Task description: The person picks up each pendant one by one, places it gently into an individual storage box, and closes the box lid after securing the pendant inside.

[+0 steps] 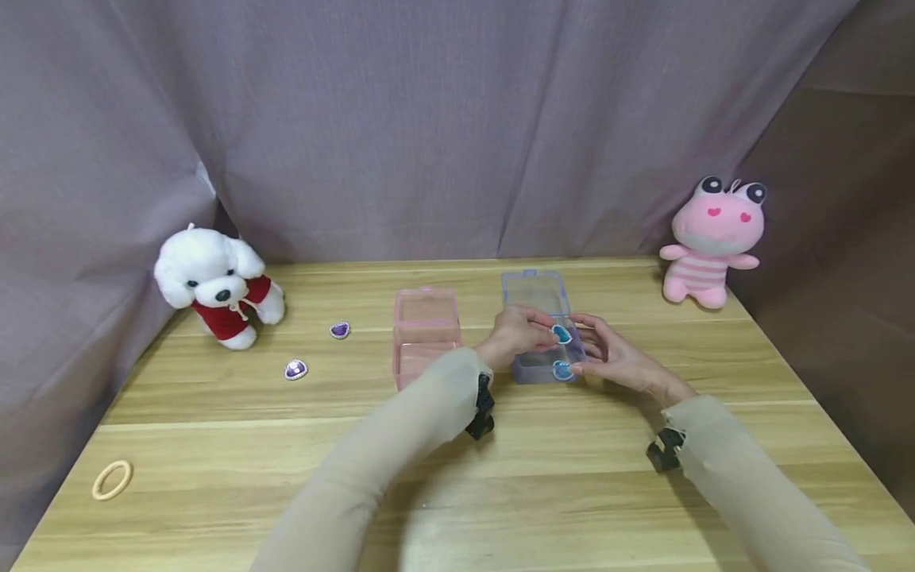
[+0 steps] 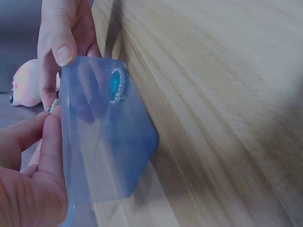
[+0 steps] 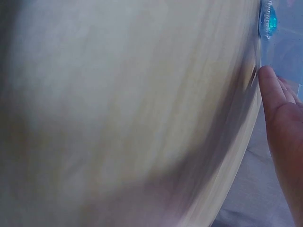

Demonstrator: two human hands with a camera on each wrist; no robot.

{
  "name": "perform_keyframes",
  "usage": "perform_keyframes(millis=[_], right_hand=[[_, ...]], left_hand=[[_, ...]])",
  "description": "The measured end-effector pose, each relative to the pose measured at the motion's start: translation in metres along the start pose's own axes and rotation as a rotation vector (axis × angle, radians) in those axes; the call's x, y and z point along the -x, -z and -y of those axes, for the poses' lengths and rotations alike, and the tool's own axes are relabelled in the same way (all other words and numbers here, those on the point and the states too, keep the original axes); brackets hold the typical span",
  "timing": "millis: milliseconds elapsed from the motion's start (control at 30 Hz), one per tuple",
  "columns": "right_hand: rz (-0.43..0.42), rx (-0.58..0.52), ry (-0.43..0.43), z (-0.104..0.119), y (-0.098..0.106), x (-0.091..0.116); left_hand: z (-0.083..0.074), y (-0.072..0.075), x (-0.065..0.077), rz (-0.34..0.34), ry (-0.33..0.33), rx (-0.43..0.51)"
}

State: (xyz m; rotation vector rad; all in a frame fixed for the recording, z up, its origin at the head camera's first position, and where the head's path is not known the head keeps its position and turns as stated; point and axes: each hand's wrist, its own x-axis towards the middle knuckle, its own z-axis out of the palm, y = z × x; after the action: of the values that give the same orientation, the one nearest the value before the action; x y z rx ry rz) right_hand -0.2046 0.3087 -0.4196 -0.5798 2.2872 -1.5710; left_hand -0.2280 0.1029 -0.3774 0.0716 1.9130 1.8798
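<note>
A hinged, see-through blue plastic box [image 1: 525,373] sits on the table with its lid [image 1: 536,294] tipped back. My left hand [image 1: 520,332] pinches a teal heart-shaped gem [image 1: 561,334] with a beaded white rim, just over the box; in the left wrist view the gem [image 2: 54,105] is mostly hidden by fingertips. Inside the box's front right part lies a blue gem [image 1: 562,370] with the same rim, visible through the wall in both wrist views. My right hand [image 1: 618,359] holds the box's right side, its thumb at the front corner and its fingers farther back.
Left of the blue box stands an open pink plastic box [image 1: 427,334]. Two purple gems, one farther back [image 1: 340,330] and one nearer [image 1: 295,369], lie beyond it. A wooden ring [image 1: 112,480], white plush dog [image 1: 221,286] and pink plush frog [image 1: 715,238] are at the sides.
</note>
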Motion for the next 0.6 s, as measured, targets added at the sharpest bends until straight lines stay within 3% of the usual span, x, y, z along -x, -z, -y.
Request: perform_keyframes(millis=[133, 333, 600], right_hand=[[0.004, -0.001, 0.001, -0.001, 0.001, 0.000], [0.011, -0.010, 0.010, -0.001, 0.002, -0.001], [0.011, -0.018, 0.003, -0.002, 0.000, 0.000]], left_hand=[[-0.002, -0.007, -0.001, 0.000, 0.006, -0.059], [-0.005, -0.013, -0.002, -0.055, 0.015, -0.164], [-0.004, -0.016, -0.007, -0.100, 0.008, -0.438]])
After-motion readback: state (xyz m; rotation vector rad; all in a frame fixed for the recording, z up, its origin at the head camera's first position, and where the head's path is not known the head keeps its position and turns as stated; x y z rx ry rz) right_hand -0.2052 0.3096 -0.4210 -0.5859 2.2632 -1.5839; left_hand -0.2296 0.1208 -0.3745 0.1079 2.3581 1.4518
